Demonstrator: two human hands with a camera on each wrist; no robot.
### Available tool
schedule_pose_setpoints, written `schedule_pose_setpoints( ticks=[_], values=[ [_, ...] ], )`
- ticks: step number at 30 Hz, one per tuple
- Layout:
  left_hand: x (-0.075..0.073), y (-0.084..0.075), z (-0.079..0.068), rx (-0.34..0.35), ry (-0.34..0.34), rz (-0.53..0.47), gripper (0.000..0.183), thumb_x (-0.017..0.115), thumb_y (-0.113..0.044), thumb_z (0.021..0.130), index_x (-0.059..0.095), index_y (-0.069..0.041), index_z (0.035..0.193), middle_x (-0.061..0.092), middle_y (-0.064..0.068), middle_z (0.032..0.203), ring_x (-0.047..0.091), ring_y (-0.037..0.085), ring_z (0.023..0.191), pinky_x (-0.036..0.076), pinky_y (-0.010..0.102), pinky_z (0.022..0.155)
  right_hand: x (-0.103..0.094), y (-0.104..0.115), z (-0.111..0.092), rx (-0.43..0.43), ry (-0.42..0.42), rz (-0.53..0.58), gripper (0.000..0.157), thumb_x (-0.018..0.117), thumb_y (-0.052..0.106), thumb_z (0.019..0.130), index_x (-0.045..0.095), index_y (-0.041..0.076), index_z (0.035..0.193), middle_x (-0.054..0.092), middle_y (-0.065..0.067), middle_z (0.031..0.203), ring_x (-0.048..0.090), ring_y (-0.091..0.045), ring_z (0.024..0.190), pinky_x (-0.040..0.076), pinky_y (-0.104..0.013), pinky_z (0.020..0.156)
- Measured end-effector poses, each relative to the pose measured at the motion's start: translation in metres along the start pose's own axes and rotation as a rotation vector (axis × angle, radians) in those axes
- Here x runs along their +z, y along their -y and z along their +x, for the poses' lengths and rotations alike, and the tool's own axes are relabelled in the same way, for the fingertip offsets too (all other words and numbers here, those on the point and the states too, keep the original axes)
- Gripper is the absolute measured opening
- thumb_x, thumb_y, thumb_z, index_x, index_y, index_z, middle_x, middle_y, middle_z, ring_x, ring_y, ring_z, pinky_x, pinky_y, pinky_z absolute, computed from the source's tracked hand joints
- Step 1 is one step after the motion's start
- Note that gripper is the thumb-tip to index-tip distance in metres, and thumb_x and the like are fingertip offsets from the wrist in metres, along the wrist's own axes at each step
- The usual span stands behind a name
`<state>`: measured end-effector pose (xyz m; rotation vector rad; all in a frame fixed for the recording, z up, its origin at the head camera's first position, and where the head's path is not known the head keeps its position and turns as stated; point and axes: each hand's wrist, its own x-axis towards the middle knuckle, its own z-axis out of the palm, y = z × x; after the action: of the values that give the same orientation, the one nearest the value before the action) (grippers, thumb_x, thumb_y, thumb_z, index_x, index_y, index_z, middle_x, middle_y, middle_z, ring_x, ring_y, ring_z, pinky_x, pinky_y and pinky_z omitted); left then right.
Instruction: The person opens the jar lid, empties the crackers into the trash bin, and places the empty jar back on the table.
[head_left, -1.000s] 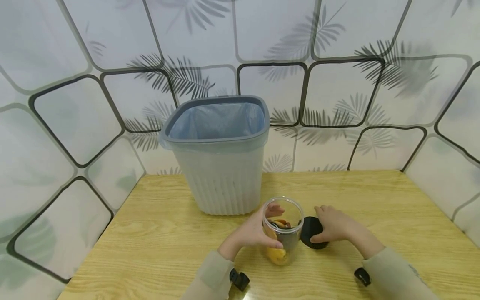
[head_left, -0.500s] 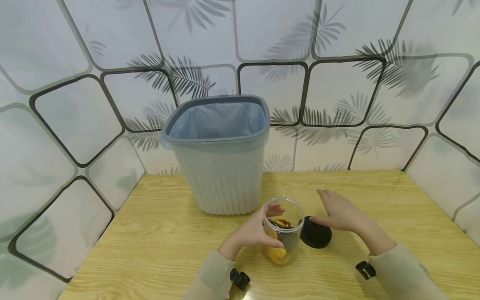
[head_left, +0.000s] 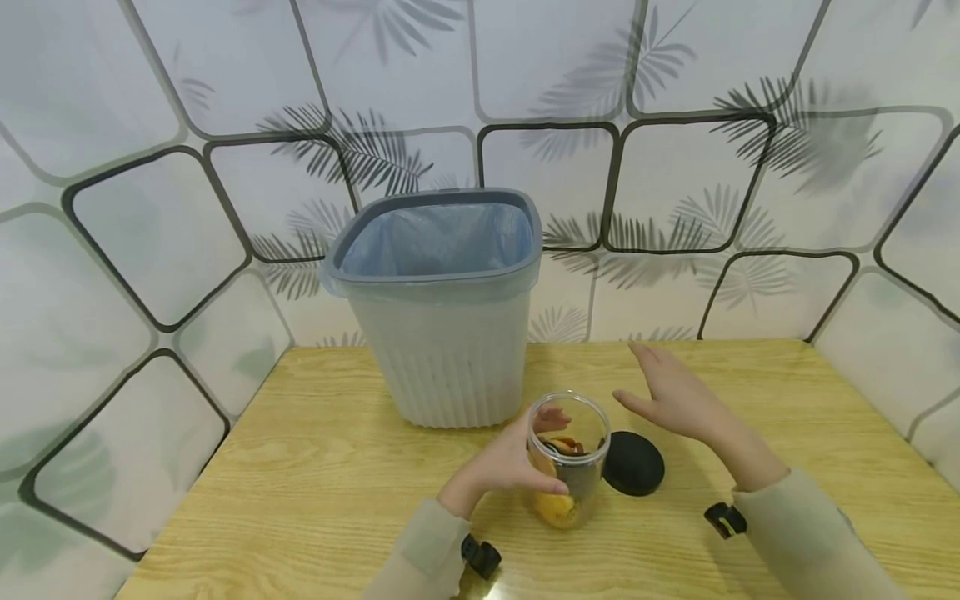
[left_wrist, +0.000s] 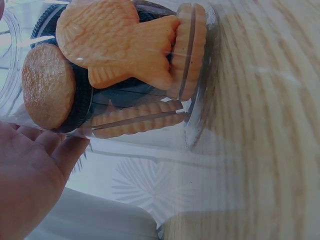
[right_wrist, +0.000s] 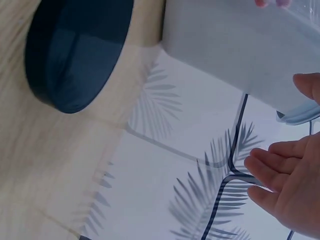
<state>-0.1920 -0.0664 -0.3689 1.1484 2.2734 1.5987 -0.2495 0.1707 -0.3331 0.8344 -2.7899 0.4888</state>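
My left hand [head_left: 498,462] curls round the side of a clear jar [head_left: 588,479], which stands upright on the table. Inside, the left wrist view shows a fish-shaped biscuit [left_wrist: 112,42], a round golden biscuit [left_wrist: 48,86], dark sandwich cookies and ridged cream-filled ones [left_wrist: 140,119]. The jar's mouth is uncovered. Right beside it, a round black lid [head_left: 634,464] lies flat on the wood. Above and behind that lid hovers my right hand [head_left: 678,400], fingers extended and thumb spread, holding nothing.
A pale ribbed bin [head_left: 457,358] with a grey rim and a bluish liner bag stands behind the jar, to the left. Patterned wall covering [head_left: 547,183] encloses the wooden table [head_left: 322,483] at the back and sides. Black straps show at both wrists.
My right hand has let go of the black lid and risen up and away from it. The left hand and the jar have stayed in place.
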Motion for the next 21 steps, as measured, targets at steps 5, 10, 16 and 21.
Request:
schedule_pose_setpoints(
  ticks=[5, 10, 16, 21],
  values=[
    [0.0, -0.003, 0.0, -0.01, 0.003, -0.01, 0.078, 0.067, -0.007, 0.061, 0.018, -0.011, 0.121, 0.034, 0.01, 0.115, 0.034, 0.021, 0.105, 0.028, 0.035, 0.085, -0.008, 0.006, 0.012, -0.005, -0.009, 0.061, 0.074, 0.044, 0.048, 0.074, 0.022, -0.005, 0.121, 0.029, -0.023, 0.117, 0.026, -0.036, 0.105, 0.023, -0.047, 0.082],
    [-0.001, -0.005, -0.001, -0.034, 0.01, -0.009, 0.08, 0.067, -0.007, 0.061, 0.016, -0.013, 0.122, 0.033, 0.013, 0.116, 0.033, 0.021, 0.106, 0.027, 0.035, 0.085, -0.018, 0.012, 0.024, -0.022, -0.009, 0.123, 0.071, 0.044, 0.045, 0.075, 0.021, -0.004, 0.122, 0.028, -0.022, 0.118, 0.026, -0.034, 0.106, 0.024, -0.047, 0.081],
    [-0.002, -0.006, -0.001, -0.032, 0.008, -0.011, 0.081, 0.067, -0.007, 0.061, 0.014, -0.013, 0.123, 0.033, 0.012, 0.116, 0.033, 0.021, 0.106, 0.028, 0.035, 0.085, -0.028, 0.019, 0.039, -0.065, -0.024, 0.193, 0.066, 0.044, 0.041, 0.077, 0.024, -0.003, 0.121, 0.03, -0.02, 0.118, 0.029, -0.032, 0.104, 0.026, -0.045, 0.081],
    [-0.002, -0.004, -0.001, -0.032, 0.009, -0.014, 0.082, 0.067, -0.006, 0.061, 0.013, -0.011, 0.123, 0.033, 0.014, 0.116, 0.033, 0.021, 0.106, 0.028, 0.034, 0.084, -0.034, 0.026, 0.051, -0.073, -0.026, 0.264, 0.06, 0.044, 0.04, 0.077, 0.027, 0.0, 0.12, 0.033, -0.016, 0.117, 0.032, -0.029, 0.103, 0.029, -0.043, 0.079]
  ],
)
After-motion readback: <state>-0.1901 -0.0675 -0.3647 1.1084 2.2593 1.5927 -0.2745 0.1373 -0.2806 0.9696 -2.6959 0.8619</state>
